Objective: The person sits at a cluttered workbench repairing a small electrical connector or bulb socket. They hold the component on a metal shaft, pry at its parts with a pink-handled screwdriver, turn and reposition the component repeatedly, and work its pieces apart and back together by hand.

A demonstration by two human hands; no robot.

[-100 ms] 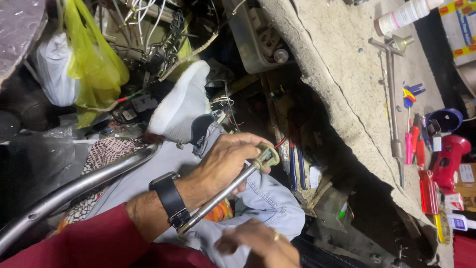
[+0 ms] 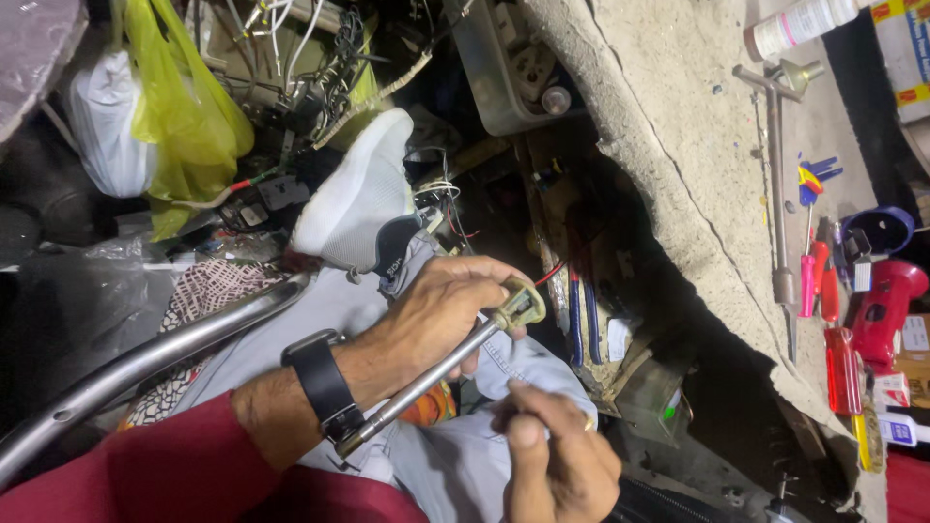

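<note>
The concrete worktop [image 2: 678, 126] fills the right side of the view, with a T-handled wrench [image 2: 777, 174], a white tube [image 2: 799, 21] and red-handled tools [image 2: 841, 363] lying on it, well apart from the hands. Below its edge, the person's grey-trousered leg [image 2: 320, 320] and white shoe [image 2: 354, 194] stretch into a tangle of wires [image 2: 310, 48], with a yellow plastic bag [image 2: 179, 107] beyond and a curved grey tube [image 2: 145, 363] beside the leg. The left hand [image 2: 441, 315], above a black wristwatch [image 2: 320, 383], is clamped around a metal rod [image 2: 426, 383] that runs slantwise from under the wrist up past the fingers; its brass fitting [image 2: 518, 308] sticks out just beyond the fingertips. The right hand [image 2: 552, 455] sits just below that fitting, fingers drawn together as if pinching something small, though I cannot tell what, if anything, it holds. The likely trouble is 1 of 2 slips: the rod rests over the lap with no support, so it could twist in the grip, and any small part let go here would drop into the dark clutter under the worktop.
</note>
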